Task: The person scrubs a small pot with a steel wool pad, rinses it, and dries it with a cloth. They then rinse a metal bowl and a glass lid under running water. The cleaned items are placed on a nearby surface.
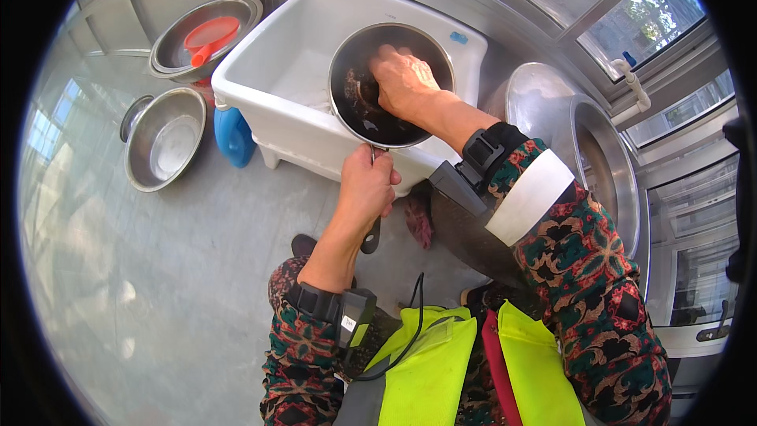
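A deep frying pan (347, 99) with a dark inside and a metal rim is tilted toward me over the front edge of the white sink (272, 83). My left hand (367, 181) is closed around its handle, whose black end (371, 238) sticks out below the fist. Inside the pan is my right hand (406, 83), its fingers curled and pressed against the inner surface. Whatever those fingers may hold is hidden beneath them. Brownish residue and a wet shine show on the pan's inside, beside the right hand.
Left of the sink are stacked metal basins (169, 55) with a red ladle-like scoop (213, 34), another metal basin (167, 138) and a blue jug (233, 138). Large metal vessels (603, 158) stand on the right. A dark reddish cloth (419, 221) lies below the sink.
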`<state>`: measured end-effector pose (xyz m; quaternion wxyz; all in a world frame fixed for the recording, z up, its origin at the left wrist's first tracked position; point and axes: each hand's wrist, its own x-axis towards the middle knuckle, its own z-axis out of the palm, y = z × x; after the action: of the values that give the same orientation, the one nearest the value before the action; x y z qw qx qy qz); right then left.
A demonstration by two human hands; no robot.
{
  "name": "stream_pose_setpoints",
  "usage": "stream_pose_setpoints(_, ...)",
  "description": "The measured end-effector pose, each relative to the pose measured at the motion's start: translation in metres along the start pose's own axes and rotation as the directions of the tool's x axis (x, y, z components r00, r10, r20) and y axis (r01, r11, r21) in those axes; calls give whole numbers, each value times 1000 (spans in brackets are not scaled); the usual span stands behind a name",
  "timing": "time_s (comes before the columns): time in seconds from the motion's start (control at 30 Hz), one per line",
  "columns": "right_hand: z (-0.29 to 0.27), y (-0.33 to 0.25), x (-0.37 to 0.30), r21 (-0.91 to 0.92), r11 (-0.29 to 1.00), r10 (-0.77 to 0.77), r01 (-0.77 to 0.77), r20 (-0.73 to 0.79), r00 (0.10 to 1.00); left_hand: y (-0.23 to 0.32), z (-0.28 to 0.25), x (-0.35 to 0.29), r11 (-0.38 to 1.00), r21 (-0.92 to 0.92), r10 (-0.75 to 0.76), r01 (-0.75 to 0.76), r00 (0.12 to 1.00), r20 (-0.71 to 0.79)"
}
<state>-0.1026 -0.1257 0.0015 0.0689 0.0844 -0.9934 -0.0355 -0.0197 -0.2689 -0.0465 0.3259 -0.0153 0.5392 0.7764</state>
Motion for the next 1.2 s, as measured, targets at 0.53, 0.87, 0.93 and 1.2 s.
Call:
stream_pose_setpoints(0.53,-6,-1,-3,51,997,65,-64,-17,998,-1,12,-8,999,31,-13,14,1000,-21)
stream_pose_setpoints(0.87,-2,-12,-24,214,976,-44,35,39,998,-2,9,-8,999,36,-24,25,999,-35)
stream_pose_setpoints(0.93,-2,0,-20,185,981,97,-58,-207,973,-2,9,-9,999,10,-36,36,999,-21)
stream_pose_setpoints(1.2,9,2,4,142,971,208,-193,-94,974,-9,20,-9,998,65,25,-24,999,-29)
